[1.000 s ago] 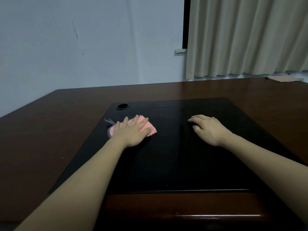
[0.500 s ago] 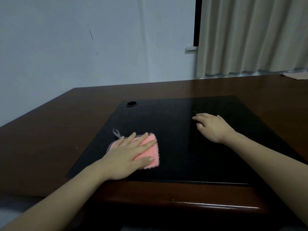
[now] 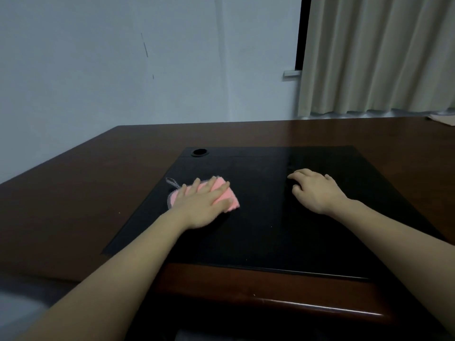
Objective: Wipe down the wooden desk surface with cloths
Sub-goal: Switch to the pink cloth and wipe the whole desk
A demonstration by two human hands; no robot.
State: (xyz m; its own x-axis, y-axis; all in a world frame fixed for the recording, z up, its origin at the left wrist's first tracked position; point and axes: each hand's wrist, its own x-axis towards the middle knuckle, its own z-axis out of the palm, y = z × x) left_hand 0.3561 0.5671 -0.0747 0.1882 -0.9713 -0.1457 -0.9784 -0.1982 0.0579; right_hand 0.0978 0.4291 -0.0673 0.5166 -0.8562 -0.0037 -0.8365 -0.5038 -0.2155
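Left hand [image 3: 200, 205] flat on a fluffy pink cloth [image 3: 225, 196] with fingers straight and spread, pressing it down onto the glossy black rectangular inset panel [image 3: 266, 232] of the dark brown wooden desk [image 3: 73, 193]. Cloth lying on the left half of the panel, its pink edge showing past the fingertips toward the middle, a grey mesh trim and small loop [image 3: 172, 182] sticking out at its far-left corner. Right hand [image 3: 314, 190] resting palm-down on the right half of the same panel, fingers loosely bent, holding nothing, well apart from the cloth. Small round black hole [image 3: 200, 152] at the panel's far-left corner. Pale blue-grey wall [image 3: 123, 70] behind the desk, cream pleated curtain [image 3: 381, 55] hanging at the far right. Flat pale object [image 3: 443, 118] at the desk's far-right edge, too cropped to identify.
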